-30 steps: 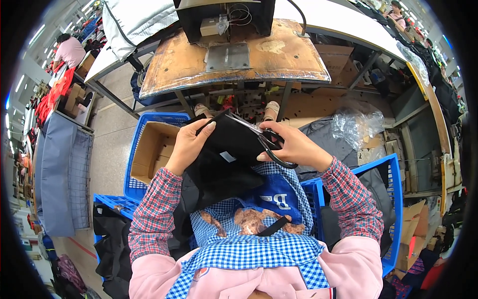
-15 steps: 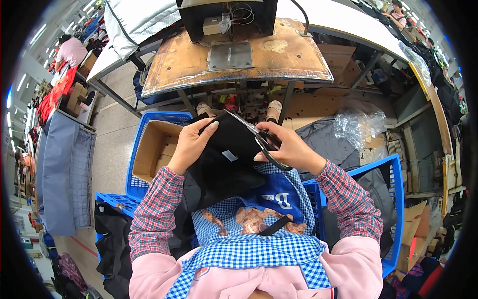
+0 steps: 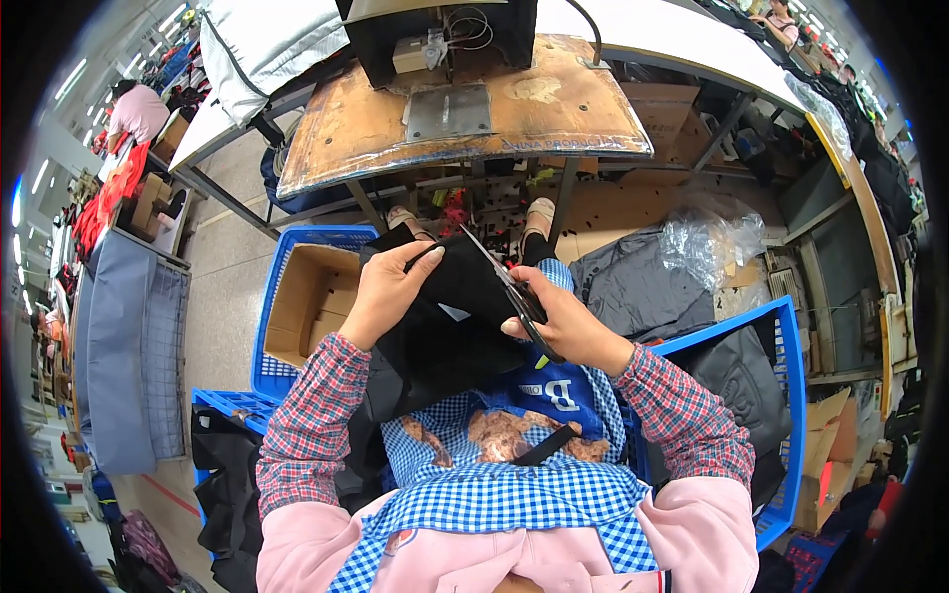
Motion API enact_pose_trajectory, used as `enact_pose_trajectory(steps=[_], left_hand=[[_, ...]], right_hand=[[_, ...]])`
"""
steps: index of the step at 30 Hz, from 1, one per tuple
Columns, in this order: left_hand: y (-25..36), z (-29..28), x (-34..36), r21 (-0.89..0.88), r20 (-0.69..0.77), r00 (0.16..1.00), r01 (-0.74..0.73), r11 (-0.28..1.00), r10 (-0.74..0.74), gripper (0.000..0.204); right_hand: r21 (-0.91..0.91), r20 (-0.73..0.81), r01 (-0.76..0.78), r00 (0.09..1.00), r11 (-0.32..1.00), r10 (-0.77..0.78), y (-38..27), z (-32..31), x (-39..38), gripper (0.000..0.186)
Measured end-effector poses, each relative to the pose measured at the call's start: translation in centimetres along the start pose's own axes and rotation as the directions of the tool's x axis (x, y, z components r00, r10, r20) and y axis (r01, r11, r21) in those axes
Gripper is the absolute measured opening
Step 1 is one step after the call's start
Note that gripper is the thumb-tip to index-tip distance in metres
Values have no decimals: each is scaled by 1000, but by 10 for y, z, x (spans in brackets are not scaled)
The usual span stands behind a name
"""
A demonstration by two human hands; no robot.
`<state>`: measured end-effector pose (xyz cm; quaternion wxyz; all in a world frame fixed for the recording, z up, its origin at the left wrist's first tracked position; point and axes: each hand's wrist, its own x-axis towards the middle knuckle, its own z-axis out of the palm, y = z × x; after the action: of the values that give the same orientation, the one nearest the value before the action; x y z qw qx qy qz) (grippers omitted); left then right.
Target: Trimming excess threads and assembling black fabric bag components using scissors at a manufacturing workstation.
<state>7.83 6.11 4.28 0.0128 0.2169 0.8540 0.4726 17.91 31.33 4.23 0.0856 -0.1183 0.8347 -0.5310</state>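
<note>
Two-handed grip on a limp black sheet of cloth (image 3: 445, 341). The fingers of the left hand (image 3: 393, 289) pinch its upper edge against the thumb; the cloth hangs from them toward five o'clock. The fingers of the right hand (image 3: 573, 321) are curled around the handles of black-handled, silver-bladed metal scissors (image 3: 506, 277), tips toward eleven o'clock. Whether the blades touch the cloth's right edge is hard to discern. At nine o'clock, a blue plastic crate (image 3: 262, 361); at twelve, a worn brown wooden counter (image 3: 554, 114).
</note>
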Motion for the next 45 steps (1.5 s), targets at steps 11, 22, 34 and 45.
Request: enact_pose_trajectory(steps=[11, 22, 34, 45], left_hand=[[10, 8, 1, 241, 89, 995, 30, 970, -53, 39], [-3, -2, 15, 137, 194, 981, -19, 990, -8, 36], [15, -78, 93, 8, 138, 986, -90, 996, 88, 39], [22, -97, 162, 1, 52, 998, -42, 999, 42, 40]], right_hand=[[157, -50, -85, 994, 984, 94, 26, 38, -19, 58], [394, -179, -225, 932, 891, 314, 34, 35, -20, 49], [651, -156, 149, 986, 745, -62, -16, -18, 46, 53], [485, -253, 330, 939, 809, -232, -59, -17, 109, 45]])
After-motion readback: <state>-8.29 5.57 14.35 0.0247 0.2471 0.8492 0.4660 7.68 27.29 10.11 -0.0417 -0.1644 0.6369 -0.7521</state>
